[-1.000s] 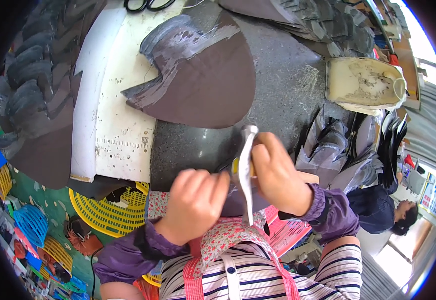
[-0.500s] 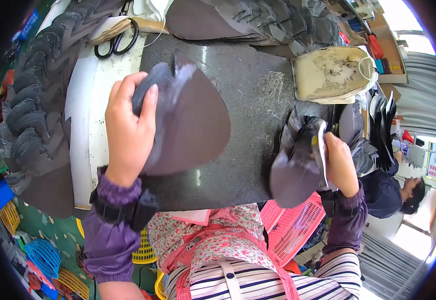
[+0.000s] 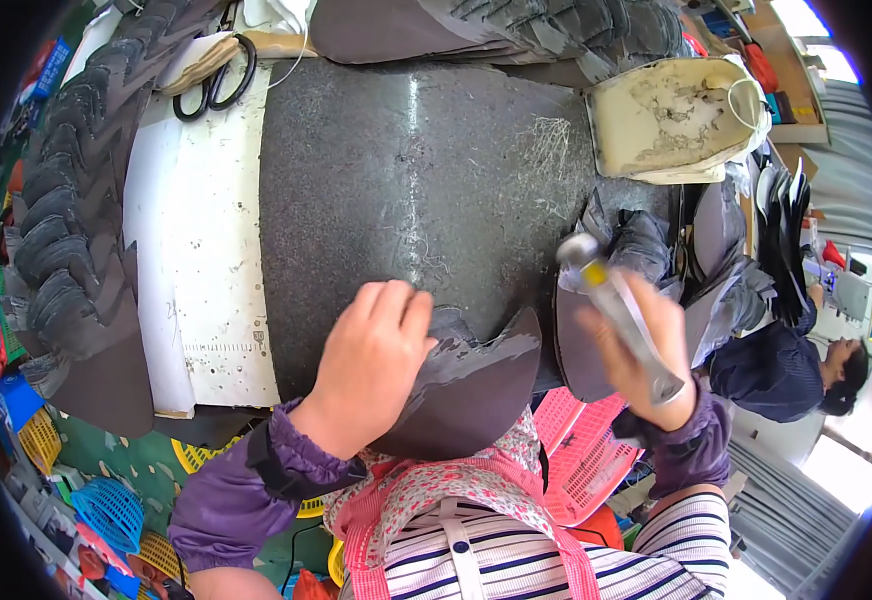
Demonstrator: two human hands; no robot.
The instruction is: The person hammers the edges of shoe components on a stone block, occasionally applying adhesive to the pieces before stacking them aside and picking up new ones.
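A dark brown leather-like piece lies at the table's near edge, its lower part hanging over toward my apron and its upper edge jagged and greyish. My left hand is closed at its left side, fingers bent together on the black work surface and thumb by the piece's edge. In my right hand is a metal hammer with a rounded silver head and a yellow band, slightly blurred. The hammer is held above a stack of similar dark pieces at the right.
Overlapping dark pieces line the left side, with more stacked at the back. Black-handled scissors lie by a white board. A stained cream tray stands back right. A pink basket sits below; another person is at far right.
My left hand has brought the dark piece down and right to the near edge, from above the table's left part. My right hand has turned, raising the hammer into clearer sight.
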